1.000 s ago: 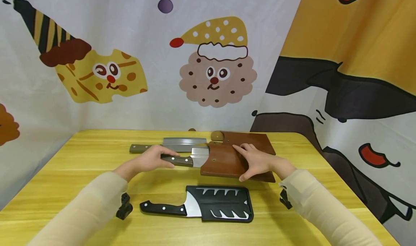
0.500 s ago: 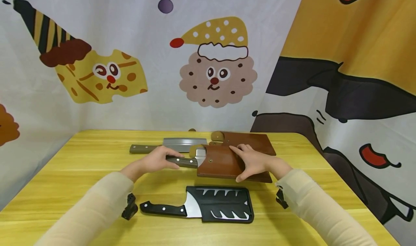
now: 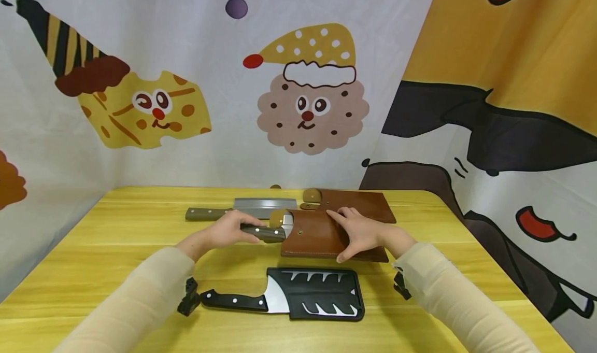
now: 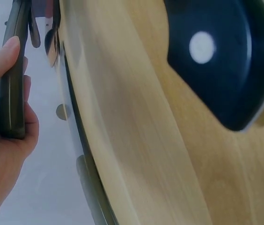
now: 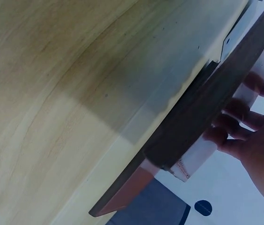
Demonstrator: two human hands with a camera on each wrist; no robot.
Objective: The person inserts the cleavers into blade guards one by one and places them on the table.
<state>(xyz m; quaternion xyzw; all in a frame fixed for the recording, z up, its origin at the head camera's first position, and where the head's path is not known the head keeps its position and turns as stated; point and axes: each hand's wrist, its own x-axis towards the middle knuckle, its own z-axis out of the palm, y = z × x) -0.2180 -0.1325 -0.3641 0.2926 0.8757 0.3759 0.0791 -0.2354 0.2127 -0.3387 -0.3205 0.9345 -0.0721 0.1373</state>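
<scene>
In the head view, my left hand [image 3: 224,232] grips the dark riveted handle of a cleaver [image 3: 270,233]. Most of its blade is hidden inside a brown leather sheath [image 3: 310,234]; a short strip of metal shows at the mouth, beside a tan strap flap [image 3: 276,219]. My right hand [image 3: 363,232] holds the sheath across its width, thumb at the near edge and fingers over the far one. From the right wrist, the sheath's dark edge [image 5: 207,108] appears raised over its shadow, with my fingertips against it. The left wrist view shows my fingers wrapped around the handle [image 4: 11,93].
A second cleaver [image 3: 205,214] lies bare along the back of the wooden table [image 3: 116,270], beside another brown sheath [image 3: 361,202]. In front lies a black-handled cleaver [image 3: 233,299] in a black plastic guard [image 3: 322,291]. A printed curtain [image 3: 186,31] hangs behind.
My left hand has moved right, taking the cleaver deeper into the sheath, so less blade shows. My right hand and the sheath have shifted slightly left. The tan flap has come into view.
</scene>
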